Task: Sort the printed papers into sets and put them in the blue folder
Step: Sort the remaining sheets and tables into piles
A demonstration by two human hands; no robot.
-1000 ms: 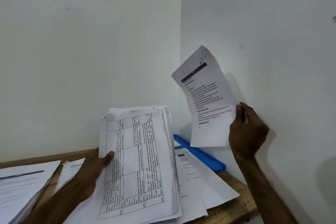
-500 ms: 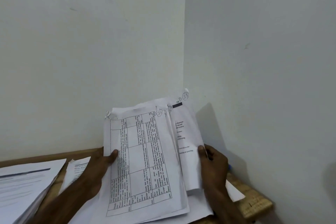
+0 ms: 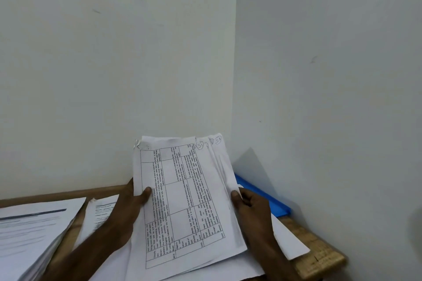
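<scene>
White walls meet in a corner behind a wooden bench [image 3: 319, 255]. Both hands hold one sheaf [image 3: 182, 201] of printed papers tilted up above the bench, its top sheet showing a ruled table of text turned sideways. The left hand [image 3: 127, 210] grips the sheaf's left edge, thumb pressed on the front and the other fingers hidden behind. The right hand [image 3: 253, 207] grips the right edge, its fingers [image 3: 235, 196] curled round the fanned sheets. Handwritten circled marks sit at the top right corners. The blue folder [image 3: 262, 194] lies on the bench against the right wall, just behind the right hand and partly hidden by the sheaf. Loose sheets [image 3: 290, 242] lie under the sheaf. A thick stack [image 3: 34, 230] sits at the far left, with a smaller pile [image 3: 100, 217] beside it.
</scene>
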